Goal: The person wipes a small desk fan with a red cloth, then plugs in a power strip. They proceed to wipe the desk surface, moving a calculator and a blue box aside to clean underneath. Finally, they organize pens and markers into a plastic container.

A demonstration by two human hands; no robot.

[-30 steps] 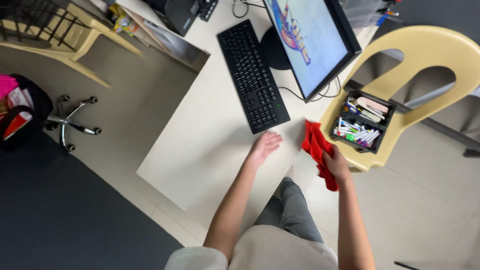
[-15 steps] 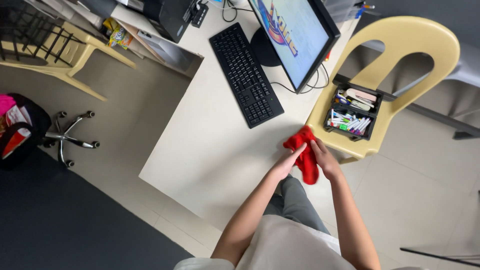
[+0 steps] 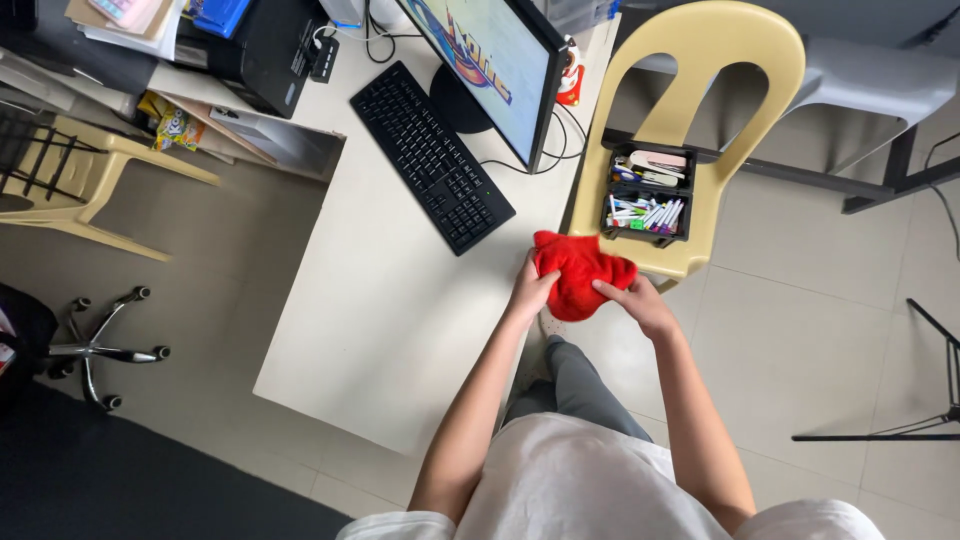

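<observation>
A red cloth (image 3: 577,270) is bunched between both of my hands, just above the near right edge of the white desk (image 3: 390,300). My left hand (image 3: 530,290) grips its left side. My right hand (image 3: 637,300) pinches its right side, out past the desk edge. A black keyboard (image 3: 430,155) lies diagonally on the desk, up and left of the cloth. The monitor (image 3: 490,60), with a colourful picture on screen, stands behind the keyboard.
A beige plastic chair (image 3: 700,130) stands right of the desk, with a black tray of markers (image 3: 648,195) on its seat. Another beige chair (image 3: 70,170) and a swivel chair base (image 3: 100,350) are at left. A black computer case (image 3: 270,45) sits at the desk's far end.
My left hand left the desk surface and took hold of the red cloth. Both hands now spread the cloth at the desk edge. The view shifted right and downward.
</observation>
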